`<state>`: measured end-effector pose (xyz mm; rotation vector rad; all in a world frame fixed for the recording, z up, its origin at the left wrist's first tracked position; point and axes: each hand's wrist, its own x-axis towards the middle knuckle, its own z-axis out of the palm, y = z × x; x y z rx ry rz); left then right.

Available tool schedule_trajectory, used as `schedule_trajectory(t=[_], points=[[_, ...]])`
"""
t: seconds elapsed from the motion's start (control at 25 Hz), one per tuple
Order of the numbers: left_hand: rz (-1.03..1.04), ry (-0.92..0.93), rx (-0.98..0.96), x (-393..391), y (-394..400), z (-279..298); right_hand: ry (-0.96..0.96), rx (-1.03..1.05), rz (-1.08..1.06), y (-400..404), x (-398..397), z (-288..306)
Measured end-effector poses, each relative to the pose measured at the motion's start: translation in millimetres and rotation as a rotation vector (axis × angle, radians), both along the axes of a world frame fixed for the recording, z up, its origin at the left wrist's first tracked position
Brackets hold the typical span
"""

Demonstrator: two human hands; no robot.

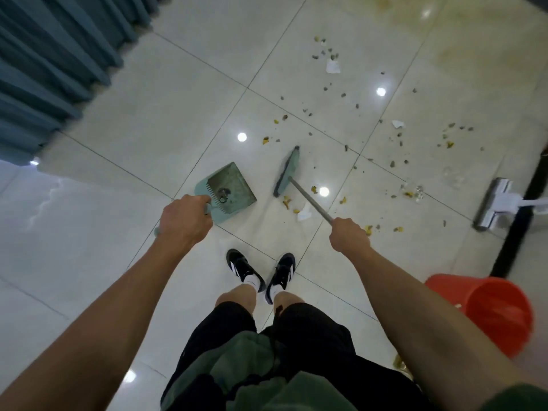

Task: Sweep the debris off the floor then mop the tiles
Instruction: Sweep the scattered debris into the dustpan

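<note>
My left hand (pixel 184 220) grips the handle of a pale green dustpan (pixel 232 189) that rests on the glossy white tiles with a few scraps inside it. My right hand (pixel 349 235) holds the grey handle of a green broom (pixel 287 173), whose head stands on the floor just right of the dustpan. Debris (pixel 394 134) lies scattered over the tiles ahead and to the right: small dark bits, yellow crumbs and torn white paper (pixel 332 66). A white flat mop (pixel 494 203) lies on the floor at the right.
An orange bucket (pixel 492 315) stands at my lower right. Teal curtains (pixel 56 63) hang at the upper left. A dark post (pixel 522 215) runs down the right side. My two feet in black shoes (pixel 261 272) stand just behind the dustpan.
</note>
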<state>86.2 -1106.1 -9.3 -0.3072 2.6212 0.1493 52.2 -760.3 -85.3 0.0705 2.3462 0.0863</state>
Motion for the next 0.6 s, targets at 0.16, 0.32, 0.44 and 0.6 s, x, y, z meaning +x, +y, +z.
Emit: schedule_trajectory(t=[0.16, 0.32, 0.44, 0.6], points=[[-0.030, 0.022, -0.002, -20, 17, 12, 0.022, -0.078, -0.020, 11, -3, 6], [-0.016, 0.054, -0.015, -46, 2, 20, 0.050, -0.135, -0.014, -14, -37, 11], [-0.026, 0.076, -0.039, -77, -26, 17, 0.037, -0.161, 0.004, -47, -72, 5], [-0.032, 0.073, -0.042, -128, -82, 2, 0.034, -0.184, -0.027, -117, -134, -9]])
